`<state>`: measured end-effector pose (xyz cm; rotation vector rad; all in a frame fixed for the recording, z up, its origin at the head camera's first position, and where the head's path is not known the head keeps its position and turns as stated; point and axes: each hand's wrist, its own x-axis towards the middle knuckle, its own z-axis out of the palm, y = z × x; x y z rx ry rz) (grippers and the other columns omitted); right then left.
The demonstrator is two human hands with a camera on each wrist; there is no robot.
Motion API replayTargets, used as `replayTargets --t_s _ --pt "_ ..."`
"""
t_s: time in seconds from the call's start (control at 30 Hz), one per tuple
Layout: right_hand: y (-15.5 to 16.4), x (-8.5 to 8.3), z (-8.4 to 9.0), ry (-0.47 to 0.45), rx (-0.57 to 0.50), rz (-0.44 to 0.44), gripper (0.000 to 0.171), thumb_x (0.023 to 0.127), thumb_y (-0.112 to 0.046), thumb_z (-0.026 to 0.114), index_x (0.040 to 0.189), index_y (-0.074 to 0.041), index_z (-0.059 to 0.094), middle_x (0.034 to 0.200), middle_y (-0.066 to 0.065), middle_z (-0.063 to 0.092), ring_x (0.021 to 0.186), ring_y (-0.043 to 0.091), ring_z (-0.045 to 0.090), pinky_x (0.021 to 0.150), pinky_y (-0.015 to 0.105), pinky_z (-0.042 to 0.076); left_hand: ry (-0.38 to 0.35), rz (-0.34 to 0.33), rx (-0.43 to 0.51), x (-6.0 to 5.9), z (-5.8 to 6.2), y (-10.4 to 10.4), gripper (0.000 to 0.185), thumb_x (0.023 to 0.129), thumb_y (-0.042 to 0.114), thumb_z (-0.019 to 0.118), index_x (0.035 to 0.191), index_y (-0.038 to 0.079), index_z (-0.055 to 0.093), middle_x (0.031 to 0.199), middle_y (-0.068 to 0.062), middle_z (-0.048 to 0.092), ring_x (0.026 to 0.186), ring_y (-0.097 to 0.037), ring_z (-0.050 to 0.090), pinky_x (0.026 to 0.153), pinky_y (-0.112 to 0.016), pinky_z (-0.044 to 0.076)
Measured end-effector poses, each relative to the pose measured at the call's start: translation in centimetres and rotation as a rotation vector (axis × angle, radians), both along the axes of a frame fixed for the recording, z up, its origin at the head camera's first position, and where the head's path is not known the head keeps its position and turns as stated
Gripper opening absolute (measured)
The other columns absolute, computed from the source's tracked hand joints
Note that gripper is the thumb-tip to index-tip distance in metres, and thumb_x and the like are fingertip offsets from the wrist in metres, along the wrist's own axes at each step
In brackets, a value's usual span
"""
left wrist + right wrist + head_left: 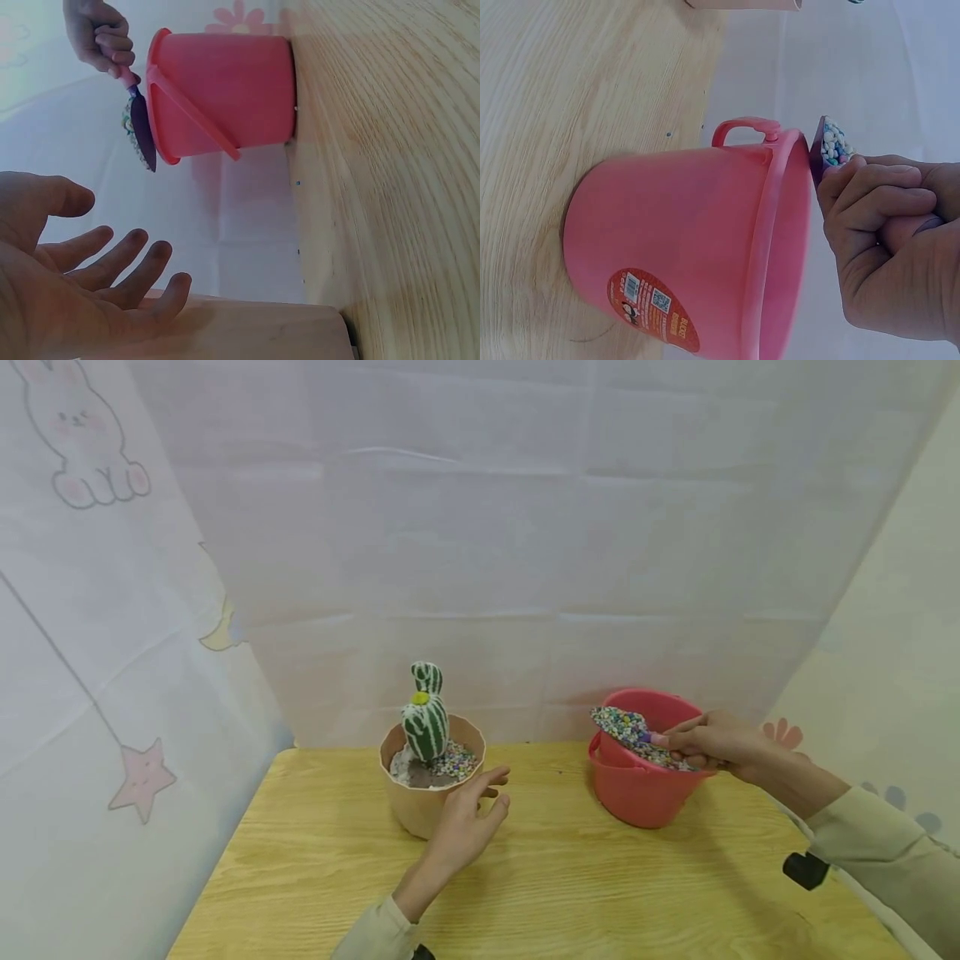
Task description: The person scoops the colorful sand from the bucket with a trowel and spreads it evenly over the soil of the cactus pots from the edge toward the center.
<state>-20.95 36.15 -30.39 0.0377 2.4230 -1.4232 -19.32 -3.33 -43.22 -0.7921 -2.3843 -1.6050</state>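
Observation:
A small trowel point(142, 127) with a purple blade and pink handle is gripped in my right hand point(723, 745). Multicoloured pebbles point(621, 724) are heaped on its blade, which lies over the left rim of the pink bucket point(637, 793). More pebbles fill part of that bucket. My left hand point(461, 828) holds nothing, its fingers spread loosely beside the right front of a beige pot point(411, 806). In the pot stands a green-and-white striped cactus point(426, 733) with a yellow flower. Coloured pebbles point(456, 761) cover the pot's right side; whitish and brown material shows elsewhere.
Both containers stand towards the back of a wooden table point(540, 877), the pot left of the bucket. The bucket's handle point(196, 112) hangs down its side. A few stray pebbles lie on the table between them. A pale sheet point(465, 552) hangs right behind.

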Motion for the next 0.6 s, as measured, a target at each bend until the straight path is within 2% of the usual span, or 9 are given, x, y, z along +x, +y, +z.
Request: replayTargets --t_s 0.2,0.37,0.6 --pt "-0.2 -0.2 0.0 0.004 0.009 0.026 0.038 0.1 -0.033 0.068 0.086 0.002 0.069 0.063 0.003 0.044 0.05 0.012 0.032 0.046 0.026 0.025 0.011 0.003 0.007 0.3 0.3 -0.7 0.042 0.102 0.013 0.064 0.143 0.015 0.059 0.13 -0.004 0.064 0.11 -0.03 0.062 0.089 -0.057 0.049" --pt "-0.7 -0.2 0.0 -0.007 -0.001 0.005 0.037 0.098 -0.033 0.071 0.087 0.003 0.071 0.064 0.003 0.047 0.05 0.012 0.033 0.046 0.026 0.026 0.003 0.009 0.017 0.8 0.5 -1.6 0.043 0.102 0.013 0.064 0.144 0.018 0.058 0.13 -0.001 0.064 0.113 -0.029 0.062 0.091 -0.058 0.048" --pt "-1.4 -0.2 -0.1 -0.006 -0.025 0.036 0.035 0.099 -0.03 0.07 0.085 0.002 0.07 0.062 0.001 0.047 0.049 0.01 0.033 0.045 0.024 0.025 0.036 0.046 0.001 1.4 0.6 -3.6 0.044 0.102 0.014 0.065 0.144 0.024 0.059 0.129 0.008 0.062 0.11 -0.015 0.063 0.088 -0.054 0.049"
